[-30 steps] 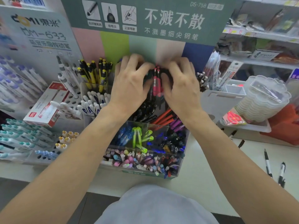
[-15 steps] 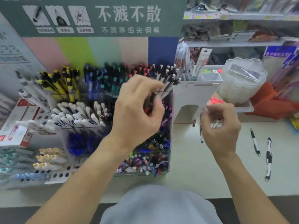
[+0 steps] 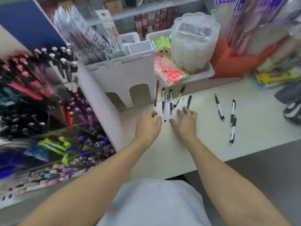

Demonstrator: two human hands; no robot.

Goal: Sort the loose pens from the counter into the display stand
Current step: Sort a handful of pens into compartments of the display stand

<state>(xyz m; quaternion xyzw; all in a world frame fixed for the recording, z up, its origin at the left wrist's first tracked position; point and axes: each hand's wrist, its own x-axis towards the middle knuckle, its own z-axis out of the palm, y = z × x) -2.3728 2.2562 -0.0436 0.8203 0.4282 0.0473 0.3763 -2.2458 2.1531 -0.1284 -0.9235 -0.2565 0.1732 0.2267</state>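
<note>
Several loose pens lie in a cluster on the pale counter, just past both hands. A red pen leans by the white cardboard stand. Three more black-and-white pens lie further right. My right hand rests flat on the counter, its fingers touching a white pen at the cluster's right side. My left hand hovers beside it with loosely curled fingers, holding nothing. The tiered display stand, packed with coloured pens, fills the left and looks blurred.
A white tray behind the pens holds a packet of red scissors and stacked clear plastic boxes. An orange bag stands to its right. The counter's front edge runs near my arms, with a shoe at far right.
The view has swung right from the display stand to the counter. Both hands have left the pen rows and come down beside the loose pens; my right hand now touches one.
</note>
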